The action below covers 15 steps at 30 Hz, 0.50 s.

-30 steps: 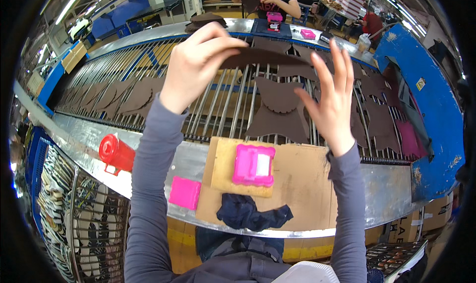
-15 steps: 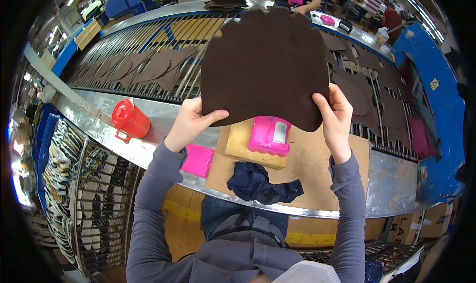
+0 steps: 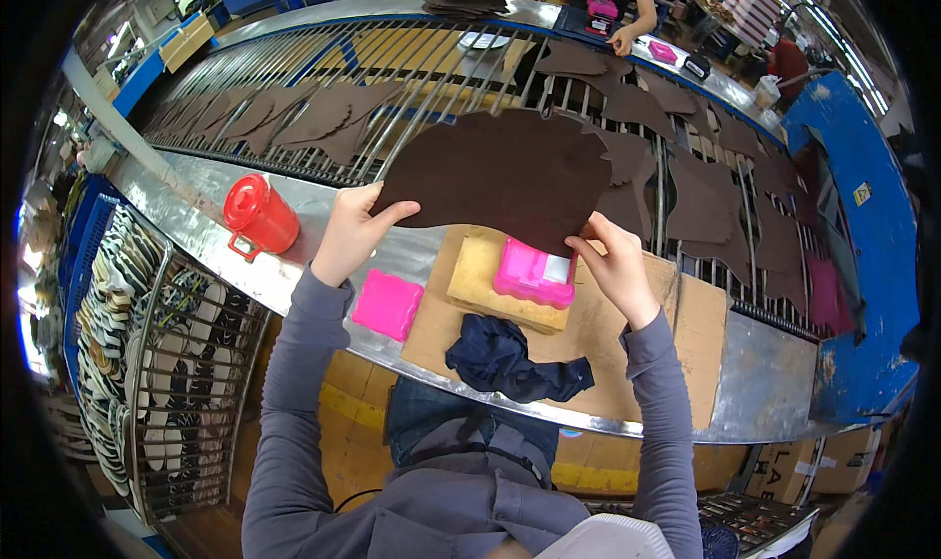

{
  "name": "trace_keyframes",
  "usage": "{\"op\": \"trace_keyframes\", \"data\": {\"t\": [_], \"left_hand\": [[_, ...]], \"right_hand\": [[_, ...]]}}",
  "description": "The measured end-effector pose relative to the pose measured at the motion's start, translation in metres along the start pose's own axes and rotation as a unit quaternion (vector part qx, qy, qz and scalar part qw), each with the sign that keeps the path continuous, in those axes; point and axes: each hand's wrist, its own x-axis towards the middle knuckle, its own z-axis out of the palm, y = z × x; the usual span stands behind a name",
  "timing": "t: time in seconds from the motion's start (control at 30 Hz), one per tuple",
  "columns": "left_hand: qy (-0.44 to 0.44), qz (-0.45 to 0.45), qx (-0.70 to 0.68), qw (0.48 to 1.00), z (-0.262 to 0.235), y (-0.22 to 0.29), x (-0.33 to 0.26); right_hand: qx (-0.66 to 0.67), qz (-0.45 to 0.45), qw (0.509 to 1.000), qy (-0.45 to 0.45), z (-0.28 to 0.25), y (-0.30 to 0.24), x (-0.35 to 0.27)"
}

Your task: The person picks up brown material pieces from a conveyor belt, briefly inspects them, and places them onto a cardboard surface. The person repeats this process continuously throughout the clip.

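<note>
A dark brown cut leather piece (image 3: pixel 495 172) with a scalloped far edge is held up above the bench. My left hand (image 3: pixel 353 228) pinches its near left corner between thumb and fingers. At its near right corner my right hand (image 3: pixel 618 263) grips it the same way. Beneath the piece, partly covered by it, a pink plastic box (image 3: pixel 532 280) rests on a yellowish block (image 3: pixel 472 285). The block lies on a cardboard sheet (image 3: pixel 627 343). A crumpled navy cloth (image 3: pixel 515 361) is close to me, and a pink lid (image 3: pixel 388 305) lies left of the cardboard.
A red lidded mug (image 3: pixel 261 216) stands at left on the metal bench. Beyond runs a roller rack (image 3: pixel 412 94) carrying brown pieces (image 3: pixel 701 196). Opposite is a co-worker's hand (image 3: pixel 624 40). A blue machine housing (image 3: pixel 858 236) stands right; a wire cart (image 3: pixel 196 402) with shoe parts is lower left.
The leather piece has come down and tilted flatter, uncovering more of the rack behind it. My right hand has moved left and lower. The co-worker's hand has shifted.
</note>
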Motion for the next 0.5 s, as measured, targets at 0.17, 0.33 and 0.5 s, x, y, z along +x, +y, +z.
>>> {"op": "trace_keyframes", "data": {"t": [0.17,0.33,0.5], "left_hand": [[0.013,0.004,0.0,1.0,-0.007,-0.004,-0.003],[0.015,0.004,-0.013,1.0,-0.009,-0.016,-0.006],[-0.001,0.001,-0.009,1.0,-0.006,-0.022,-0.004]], "right_hand": [[-0.031,-0.059,0.997,0.031,0.005,-0.012,0.005],[-0.031,-0.083,0.996,0.018,0.008,-0.015,0.004],[-0.037,-0.069,0.997,0.014,0.004,-0.014,0.0]]}}
